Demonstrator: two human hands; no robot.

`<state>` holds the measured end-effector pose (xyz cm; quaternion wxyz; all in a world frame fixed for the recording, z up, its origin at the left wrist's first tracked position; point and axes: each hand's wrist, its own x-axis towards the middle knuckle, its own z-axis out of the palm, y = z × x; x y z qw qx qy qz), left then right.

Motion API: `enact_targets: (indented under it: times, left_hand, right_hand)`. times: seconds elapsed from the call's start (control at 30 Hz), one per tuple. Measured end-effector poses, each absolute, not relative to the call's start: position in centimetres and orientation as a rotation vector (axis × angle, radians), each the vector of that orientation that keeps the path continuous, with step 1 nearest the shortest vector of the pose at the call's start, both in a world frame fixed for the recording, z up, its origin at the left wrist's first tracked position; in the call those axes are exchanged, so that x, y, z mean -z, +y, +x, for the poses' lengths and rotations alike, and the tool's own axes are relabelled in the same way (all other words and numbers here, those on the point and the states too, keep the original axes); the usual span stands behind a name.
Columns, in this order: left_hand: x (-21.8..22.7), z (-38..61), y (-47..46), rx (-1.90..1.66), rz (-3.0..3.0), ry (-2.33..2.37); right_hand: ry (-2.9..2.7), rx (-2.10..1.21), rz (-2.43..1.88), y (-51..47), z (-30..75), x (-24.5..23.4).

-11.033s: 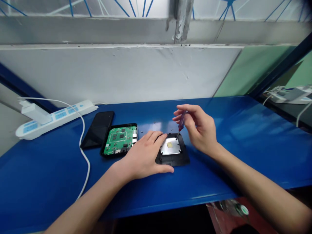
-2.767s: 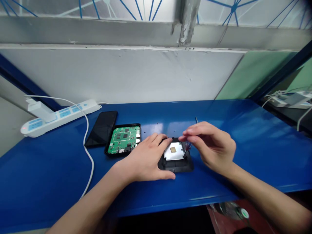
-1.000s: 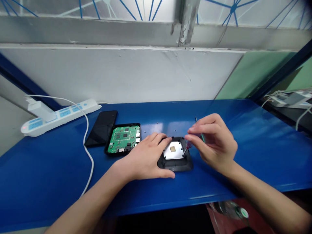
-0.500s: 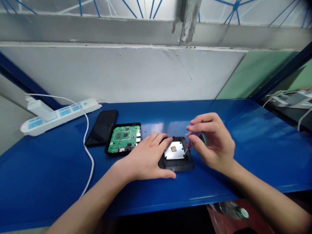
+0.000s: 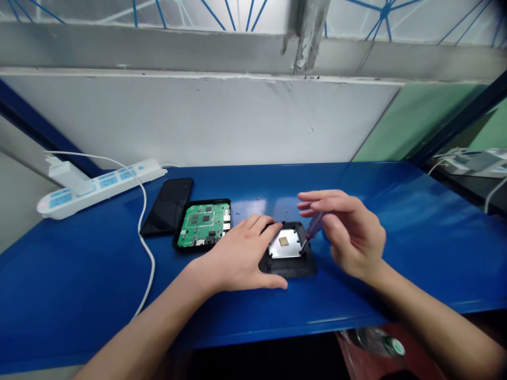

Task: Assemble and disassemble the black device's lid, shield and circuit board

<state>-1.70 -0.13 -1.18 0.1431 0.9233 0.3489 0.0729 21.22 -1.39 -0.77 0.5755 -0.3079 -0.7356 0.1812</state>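
A black plastic cover (image 5: 291, 266) lies on the blue table (image 5: 415, 243), with a silver metal plate (image 5: 284, 248) and a small tan pad inside it. My left hand (image 5: 233, 258) rests flat on the cover's left side, fingers spread, pressing it down. My right hand (image 5: 348, 232) pinches a small screwdriver with a red handle (image 5: 312, 229); its tip touches the plate's right corner. To the left sits a second black shell holding a green circuit board (image 5: 204, 224).
A black phone (image 5: 168, 206) lies beside the board. A white power strip (image 5: 99, 187) with a plugged-in adapter and a white cable (image 5: 148, 253) runs along the far left. Tiny screws (image 5: 259, 199) are scattered behind the cover. More cables and a strip lie at the far right.
My right hand's fingers have shifted on the screwdriver, turning it at the plate's right corner. Eleven seconds ago the tip was at the upper corner. My left hand stayed put.
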Motion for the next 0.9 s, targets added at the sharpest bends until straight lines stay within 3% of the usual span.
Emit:
enact_targets:
  times: [0.17,0.5,0.77,0.9]
  left_hand:
    - [1.1,-1.7,-0.1,-0.209,2.661,1.004]
    - [1.1,-1.7,-0.1,-0.197,2.668,1.006]
    - [1.2,-1.8,-0.1,-0.196,2.683,1.010]
    - [1.1,-1.7,-0.1,-0.193,2.689,1.008]
  right_hand:
    - [-1.735,-0.234,-0.702,-1.0,21.2,0.8]
    - [-1.749,-0.457,-0.755,-1.7,21.2,0.7]
    - [-1.786,-0.137,-0.689,-1.2,21.2,0.2]
    - [-1.725,-0.284,-0.731,-1.9,21.0,0.5]
